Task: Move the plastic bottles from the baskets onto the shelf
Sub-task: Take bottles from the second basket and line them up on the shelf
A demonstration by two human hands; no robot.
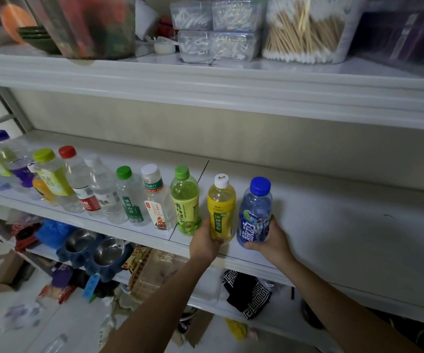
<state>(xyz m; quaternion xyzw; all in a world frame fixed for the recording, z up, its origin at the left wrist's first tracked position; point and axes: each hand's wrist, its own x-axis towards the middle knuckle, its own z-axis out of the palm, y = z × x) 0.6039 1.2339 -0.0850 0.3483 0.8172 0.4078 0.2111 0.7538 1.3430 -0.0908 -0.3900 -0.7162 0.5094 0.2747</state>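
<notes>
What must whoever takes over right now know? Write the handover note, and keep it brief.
Left hand: grips the yellow white-capped bottle.
Right hand: grips the blue bottle.
Both bottles are upright at the front of the middle shelf, right of the green tea bottle.
Done: a row of bottles stands on the shelf.
Left: release these two. Baskets out of view, remainder unknown.
</notes>
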